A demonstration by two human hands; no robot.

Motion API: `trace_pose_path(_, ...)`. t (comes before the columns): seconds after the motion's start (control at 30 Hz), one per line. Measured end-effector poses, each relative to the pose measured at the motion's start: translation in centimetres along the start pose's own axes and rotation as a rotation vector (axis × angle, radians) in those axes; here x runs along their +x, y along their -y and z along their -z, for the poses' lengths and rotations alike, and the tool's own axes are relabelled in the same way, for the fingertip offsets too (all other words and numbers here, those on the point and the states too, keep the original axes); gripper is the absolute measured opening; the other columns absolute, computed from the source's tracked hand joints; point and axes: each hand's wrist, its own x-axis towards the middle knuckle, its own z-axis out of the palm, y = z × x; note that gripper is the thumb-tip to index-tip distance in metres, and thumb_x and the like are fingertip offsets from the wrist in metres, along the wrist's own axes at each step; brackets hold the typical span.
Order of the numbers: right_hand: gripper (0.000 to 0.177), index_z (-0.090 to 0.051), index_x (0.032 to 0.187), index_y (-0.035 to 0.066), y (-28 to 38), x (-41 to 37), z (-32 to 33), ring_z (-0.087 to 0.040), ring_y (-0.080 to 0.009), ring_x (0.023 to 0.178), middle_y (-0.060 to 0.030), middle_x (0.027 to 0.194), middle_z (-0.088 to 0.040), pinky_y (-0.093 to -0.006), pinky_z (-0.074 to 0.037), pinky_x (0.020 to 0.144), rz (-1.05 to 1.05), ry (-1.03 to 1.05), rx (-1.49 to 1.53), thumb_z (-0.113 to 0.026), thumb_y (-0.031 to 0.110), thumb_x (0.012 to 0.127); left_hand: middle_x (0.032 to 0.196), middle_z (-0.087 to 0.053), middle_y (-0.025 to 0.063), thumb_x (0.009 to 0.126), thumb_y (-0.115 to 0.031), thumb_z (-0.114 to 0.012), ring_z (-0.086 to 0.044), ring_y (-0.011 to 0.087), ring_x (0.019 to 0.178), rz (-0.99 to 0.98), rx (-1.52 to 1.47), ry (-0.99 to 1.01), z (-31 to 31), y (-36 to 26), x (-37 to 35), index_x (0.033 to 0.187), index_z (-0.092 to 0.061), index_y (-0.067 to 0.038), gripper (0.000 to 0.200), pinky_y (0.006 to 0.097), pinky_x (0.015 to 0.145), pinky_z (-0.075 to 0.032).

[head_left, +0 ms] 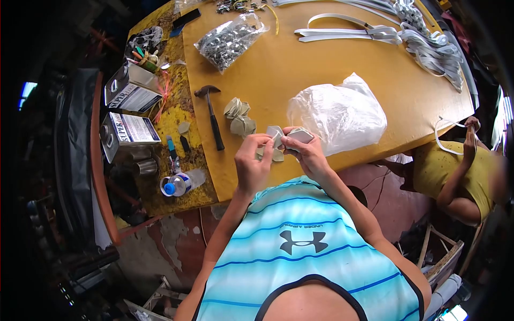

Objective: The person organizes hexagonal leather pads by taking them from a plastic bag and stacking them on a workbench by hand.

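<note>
A person's two bare hands meet over the near part of a mustard-yellow table [257, 85], to the right of a hammer [212, 115]. Both forearms reach forward from the body and angle inward, elbows apart. The left hand [254, 160], knuckles up, pinches a flat pale piece [274, 132] between thumb and fingertips. The right hand [309, 150] clamps a small stack of pale pieces [301, 136], its thumb laid on top; the two hands are close together. The flat pale piece tilts upward, one corner pointing away from the body; its long axis is unclear. The stack looks wider from left to right. Loose pale pieces [241, 124] lie just right of the hammer, and a clear plastic bag [342, 115] sits farther right of it, beyond the right hand.
</note>
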Motion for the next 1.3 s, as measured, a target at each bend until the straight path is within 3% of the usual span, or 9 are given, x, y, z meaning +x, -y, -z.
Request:
trace_pose_path(0.2,0.026,-0.064,0.106,-0.001,-0.4,0.7,1.2,-0.067,-0.0135,0.076,-0.0073,0.087,-0.068,-0.0244,-0.051,0.065,0.177,-0.103,-0.072,-0.075,0.007,0.083,0.087,-0.065,0.0073,0.093,-0.005,-0.060,-0.061,0.0109,0.073,0.415,-0.441,-0.322,2.1,3.0,0.3,0.094,-0.060,0.003,0.008,0.0233,0.070,-0.049)
trace_pose_path(0.4,0.029,-0.064,0.108,0.001,0.7,0.3,1.7,-0.067,-0.0131,0.078,-0.0076,0.088,-0.068,-0.0236,-0.052,0.067,0.112,-0.134,-0.005,-0.076,0.008,0.083,0.082,-0.065,0.0050,0.093,-0.006,-0.060,-0.060,0.0094,0.069,0.454,-0.395,-0.214,4.1,5.3,-0.2,0.096,-0.061,0.001,0.007,0.0233,0.063,-0.050)
trace_pose_path(0.53,0.030,-0.063,0.108,0.001,0.5,0.4,1.7,-0.067,-0.0136,0.079,-0.0075,0.091,-0.068,-0.0231,-0.052,0.067,0.098,-0.120,-0.007,-0.077,0.008,0.082,0.079,-0.066,0.0047,0.089,-0.010,-0.066,-0.061,0.0122,0.066,0.490,0.095,0.046,3.1,9.6,-2.1,0.097,-0.065,-0.002,0.011,0.0287,0.062,-0.050)
trace_pose_path(0.63,0.030,-0.062,0.108,0.002,0.5,0.4,1.5,-0.068,-0.0133,0.080,-0.0063,0.092,-0.067,-0.0224,-0.054,0.067,0.089,-0.094,0.008,-0.076,0.007,0.082,0.087,-0.066,0.0089,0.086,-0.011,-0.068,-0.064,0.0210,0.075,0.025,0.640,-0.021,3.0,8.8,-2.6,0.098,-0.066,-0.004,0.015,0.0339,0.069,-0.052)
trace_pose_path(0.73,0.029,-0.061,0.109,0.004,0.5,0.2,1.4,-0.068,-0.0128,0.082,-0.0053,0.093,-0.066,-0.0222,-0.057,0.068,0.054,-0.059,0.016,-0.075,0.007,0.083,0.094,-0.066,0.0112,0.083,-0.009,-0.071,-0.064,0.0242,0.082,0.266,0.229,-0.032,2.1,3.9,-2.0,0.094,-0.066,-0.002,0.013,0.0335,0.070,-0.052)
trace_pose_path(0.8,0.029,-0.060,0.109,0.004,0.4,0.3,0.8,-0.068,-0.0135,0.082,-0.0050,0.093,-0.066,-0.0235,-0.058,0.068,-0.001,-0.058,0.029,-0.074,0.006,0.083,0.098,-0.064,0.0106,0.079,-0.008,-0.074,-0.062,0.0289,0.090,-0.110,0.261,-0.038,1.1,1.3,-1.4,0.098,-0.064,-0.004,0.022,0.0375,0.077,-0.051)
trace_pose_path(1.07,0.027,-0.062,0.102,0.005,0.3,0.1,0.1,-0.066,-0.0138,0.087,-0.0050,0.093,-0.066,-0.0272,-0.055,0.071,-0.046,0.051,0.052,-0.077,0.007,0.080,0.096,-0.061,0.0103,0.076,-0.007,-0.076,-0.061,0.0292,0.087,-0.201,0.375,0.019,-0.2,0.1,-0.2,0.102,-0.061,-0.007,0.030,0.0370,0.076,-0.049)
trace_pose_path(1.2,0.025,-0.063,0.101,0.006,0.3,0.2,0.8,-0.065,-0.0113,0.082,-0.0040,0.089,-0.066,-0.0234,-0.050,0.065,-0.053,0.028,0.022,-0.076,0.005,0.080,0.083,-0.066,0.0088,0.088,-0.007,-0.067,-0.063,0.0162,0.074,-0.080,0.079,-0.002,0.5,1.2,-0.5,0.101,-0.061,-0.001,0.016,0.0276,0.066,-0.048)
trace_pose_path(1.3,0.024,-0.063,0.101,0.006,0.3,0.2,1.2,-0.065,-0.0105,0.081,-0.0034,0.089,-0.067,-0.0229,-0.049,0.064,-0.007,-0.021,-0.004,-0.075,0.005,0.080,0.087,-0.066,0.0060,0.095,-0.011,-0.061,-0.059,0.0079,0.071,0.402,-0.437,-0.231,2.0,2.2,0.1,0.104,-0.061,0.002,0.015,0.0220,0.063,-0.046)
